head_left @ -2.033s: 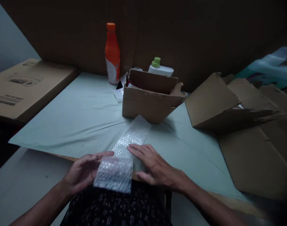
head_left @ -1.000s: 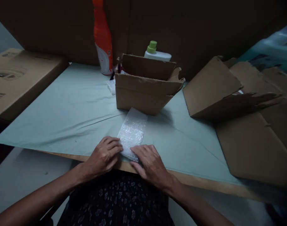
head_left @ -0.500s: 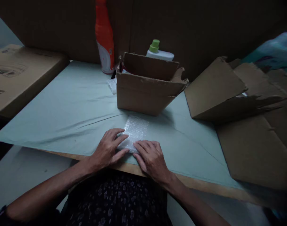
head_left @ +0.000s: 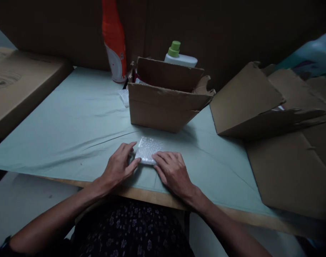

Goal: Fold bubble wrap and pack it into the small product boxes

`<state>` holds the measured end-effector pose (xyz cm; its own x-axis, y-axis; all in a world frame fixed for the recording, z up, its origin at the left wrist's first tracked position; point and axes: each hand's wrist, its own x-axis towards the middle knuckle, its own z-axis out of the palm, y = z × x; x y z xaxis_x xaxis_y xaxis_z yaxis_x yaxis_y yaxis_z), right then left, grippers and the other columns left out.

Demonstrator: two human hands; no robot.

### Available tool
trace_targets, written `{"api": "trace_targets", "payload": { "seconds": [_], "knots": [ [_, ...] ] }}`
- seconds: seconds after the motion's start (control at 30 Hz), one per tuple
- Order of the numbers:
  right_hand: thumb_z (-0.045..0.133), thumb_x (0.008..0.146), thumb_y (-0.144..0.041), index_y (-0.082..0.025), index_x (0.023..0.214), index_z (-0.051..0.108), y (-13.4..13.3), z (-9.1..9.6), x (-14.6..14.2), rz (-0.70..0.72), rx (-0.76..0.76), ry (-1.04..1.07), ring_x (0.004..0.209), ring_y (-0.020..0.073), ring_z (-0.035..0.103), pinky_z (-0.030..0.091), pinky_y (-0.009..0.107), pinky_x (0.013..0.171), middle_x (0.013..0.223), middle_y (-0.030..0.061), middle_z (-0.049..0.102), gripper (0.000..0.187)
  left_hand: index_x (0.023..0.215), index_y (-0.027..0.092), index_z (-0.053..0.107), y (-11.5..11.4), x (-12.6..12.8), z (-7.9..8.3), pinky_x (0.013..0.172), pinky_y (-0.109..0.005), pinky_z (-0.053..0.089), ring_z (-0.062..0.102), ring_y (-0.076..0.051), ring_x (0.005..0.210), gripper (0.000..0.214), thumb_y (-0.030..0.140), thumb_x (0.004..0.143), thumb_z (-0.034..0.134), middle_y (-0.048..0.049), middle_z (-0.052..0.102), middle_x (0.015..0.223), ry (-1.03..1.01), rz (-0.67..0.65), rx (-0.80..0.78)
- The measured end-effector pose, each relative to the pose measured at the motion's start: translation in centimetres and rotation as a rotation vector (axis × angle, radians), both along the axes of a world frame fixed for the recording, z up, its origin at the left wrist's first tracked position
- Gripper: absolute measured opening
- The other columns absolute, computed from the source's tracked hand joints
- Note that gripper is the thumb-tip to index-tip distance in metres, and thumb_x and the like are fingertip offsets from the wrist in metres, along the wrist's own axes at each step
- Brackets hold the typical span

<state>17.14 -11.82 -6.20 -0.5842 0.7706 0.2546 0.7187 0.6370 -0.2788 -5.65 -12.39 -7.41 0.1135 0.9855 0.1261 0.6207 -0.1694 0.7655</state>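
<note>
A folded piece of clear bubble wrap (head_left: 149,149) lies flat on the pale green cloth, just in front of an open cardboard box (head_left: 157,109). At its left edge is my left hand (head_left: 119,165), fingers apart and curved, the thumb tip against the near left corner. My right hand (head_left: 172,169) grips the near right corner, its fingers over the top and its thumb at the near edge. Whether anything is wrapped inside, I cannot tell.
Behind the box stand an orange bottle (head_left: 114,43) and a white bottle with a green cap (head_left: 180,59). Another bubble wrap piece (head_left: 124,97) lies beside the box. Torn cardboard boxes (head_left: 245,103) crowd the right; a flat carton (head_left: 31,84) rests at left.
The bubble wrap's near edge has been folded away from me, so the piece looks shorter. Both hands have moved slightly forward with it.
</note>
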Motion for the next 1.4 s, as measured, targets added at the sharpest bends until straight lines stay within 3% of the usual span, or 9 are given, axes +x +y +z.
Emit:
{"api": "trace_targets", "payload": {
  "seconds": [0.17,0.3,0.4,0.5,0.73,0.9,1.03,1.17,1.4],
  "knots": [
    [0.057,0.097,-0.024,-0.02,0.116,0.068,0.9,1.1,-0.1,-0.045,-0.314,0.335,0.098,0.0238,0.068,0.049,0.042,0.089,0.107,0.0076,0.077,0.022,0.152,0.014,0.028,-1.7,0.1,1.1,0.095,-0.041,0.052,0.065,-0.023,0.106,0.09,0.042,0.078,0.072,-0.0158,0.061,0.128,-0.673,0.17,-0.495],
    [0.066,0.089,-0.031,-0.022,0.119,0.068,0.6,2.0,0.6,-0.026,-0.542,0.407,0.119,0.027,0.062,0.047,0.047,0.102,0.128,0.0102,0.069,0.032,0.154,0.014,0.028,-1.7,1.2,1.9,0.092,-0.036,0.052,0.066,-0.02,0.095,0.091,0.04,0.078,0.072,-0.011,0.069,0.112,-0.798,0.08,-0.59],
    [0.073,0.082,-0.035,-0.02,0.139,0.056,0.9,2.2,1.7,-0.037,-0.676,0.466,0.127,0.0283,0.058,0.048,0.045,0.104,0.141,0.0138,0.061,0.062,0.154,0.018,0.032,-1.9,1.8,2.2,0.083,-0.032,0.054,0.066,-0.018,0.087,0.078,0.036,0.086,0.065,-0.0066,0.069,0.103,-0.646,-0.046,-0.468],
    [0.066,0.087,-0.031,-0.019,0.12,0.068,1.4,3.2,3.1,-0.011,-0.723,0.458,0.098,0.0218,0.071,0.057,0.033,0.084,0.11,0.0084,0.075,0.036,0.151,0.024,0.037,-1.0,1.5,3.2,0.086,-0.034,0.055,0.067,-0.02,0.097,0.068,0.035,0.089,0.064,-0.0075,0.069,0.111,-0.406,-0.166,-0.22],
    [0.068,0.087,-0.027,-0.028,0.104,0.073,4.8,10.9,8.2,-0.1,-0.195,0.467,0.08,0.0171,0.073,0.059,0.023,0.068,0.094,0.0011,0.077,0.017,0.147,0.015,0.042,9.0,1.0,10.2,0.114,-0.056,0.039,0.046,-0.035,0.14,0.065,0.019,0.088,0.067,-0.0192,0.058,0.139,0.288,-0.04,0.786],
    [0.074,0.084,-0.042,-0.033,0.107,0.074,8.8,16.0,10.5,-0.422,0.145,0.611,0.076,0.0186,0.071,0.058,0.028,0.064,0.093,0.0001,0.077,0.024,0.108,0.014,0.066,11.3,1.4,9.8,0.115,-0.059,0.036,0.066,-0.027,0.112,0.024,0.002,0.09,0.057,-0.0082,0.074,0.099,0.406,-0.121,0.887],
    [0.069,0.088,-0.044,-0.032,0.101,0.075,12.9,18.5,9.0,-0.295,0.231,0.39,0.083,0.0185,0.067,0.055,0.032,0.073,0.098,-0.0003,0.074,0.019,0.11,0.019,0.068,10.2,1.0,7.8,0.118,-0.059,0.031,0.068,-0.023,0.108,0.028,0.002,0.089,0.059,-0.005,0.077,0.102,0.331,-0.148,0.887],
    [0.068,0.087,-0.032,-0.028,0.097,0.077,17.1,17.3,4.5,0.028,-0.038,0.065,0.08,0.0198,0.069,0.051,0.032,0.07,0.092,0.0006,0.075,0.014,0.112,0.027,0.067,10.6,0.8,7.9,0.118,-0.058,0.031,0.069,-0.022,0.106,0.036,0.003,0.088,0.057,-0.0013,0.077,0.101,0.33,-0.143,0.846],
    [0.067,0.085,-0.022,-0.025,0.086,0.077,20.9,14.4,-0.7,0.122,-0.268,-0.428,0.067,0.0185,0.067,0.043,0.028,0.057,0.073,0.0018,0.073,0.01,0.126,0.03,0.061,12.5,1.3,8.9,0.119,-0.058,0.031,0.066,-0.023,0.107,0.045,0.006,0.087,0.06,-0.0004,0.071,0.097,0.32,-0.075,0.863]
  ]
}}
